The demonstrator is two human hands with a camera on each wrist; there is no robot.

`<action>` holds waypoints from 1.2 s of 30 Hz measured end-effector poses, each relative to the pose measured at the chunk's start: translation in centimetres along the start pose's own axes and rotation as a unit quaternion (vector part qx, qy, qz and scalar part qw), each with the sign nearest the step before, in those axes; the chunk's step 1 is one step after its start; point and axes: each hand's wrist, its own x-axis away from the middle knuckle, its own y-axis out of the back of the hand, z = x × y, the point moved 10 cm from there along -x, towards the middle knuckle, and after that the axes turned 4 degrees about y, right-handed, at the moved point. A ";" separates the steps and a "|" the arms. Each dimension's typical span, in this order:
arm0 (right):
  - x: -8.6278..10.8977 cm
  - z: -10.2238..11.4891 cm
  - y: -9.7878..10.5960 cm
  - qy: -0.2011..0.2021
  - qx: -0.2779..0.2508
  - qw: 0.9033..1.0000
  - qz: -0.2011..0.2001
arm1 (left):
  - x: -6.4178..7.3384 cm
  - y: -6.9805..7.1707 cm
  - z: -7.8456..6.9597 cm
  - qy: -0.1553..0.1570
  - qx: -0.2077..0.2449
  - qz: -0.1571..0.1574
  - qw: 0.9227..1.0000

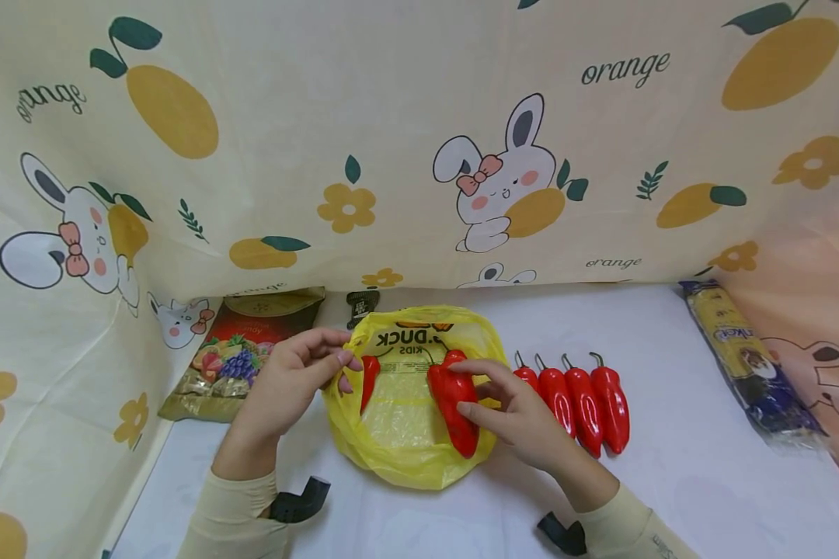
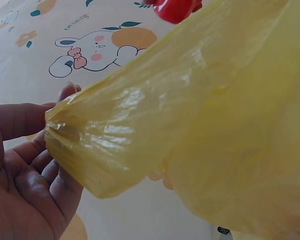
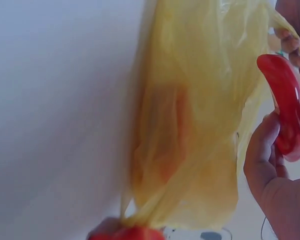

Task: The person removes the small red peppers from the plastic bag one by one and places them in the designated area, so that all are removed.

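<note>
A yellow plastic bag (image 1: 419, 470) lies mouth up on the table, its rim spread wide. My left hand (image 1: 297, 376) pinches the bag's left rim, and the film gathers into creases at those fingertips. Over the right part of the opening, my right hand (image 1: 513, 404) holds a glossy red pepper (image 1: 457, 415) between thumb and fingers. More red shows just behind it, partly covered by the fingers. Another red pepper (image 1: 369, 380) lies inside the bag near the left wall. In the right wrist view the held pepper (image 3: 289, 107) stands beside the bag film.
Several red peppers (image 1: 607, 400) lie in a row right of the bag, stems away from me. A red and gold fruit packet (image 1: 231, 361) stands behind my left hand. A small black packet (image 1: 361, 307) lies behind the bag, and a long blue-and-yellow packet (image 1: 751, 353) lies far right.
</note>
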 end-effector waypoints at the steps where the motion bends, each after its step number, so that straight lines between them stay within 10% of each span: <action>1: 0.2 -0.1 0.3 0.000 0.001 1.000 -0.003 | 0.0 0.0 0.0 0.000 0.000 0.000 1.000; 36: 5.6 -2.1 12.6 -0.019 0.078 0.987 -0.139 | 0.0 0.1 0.3 -0.001 0.003 -0.001 1.000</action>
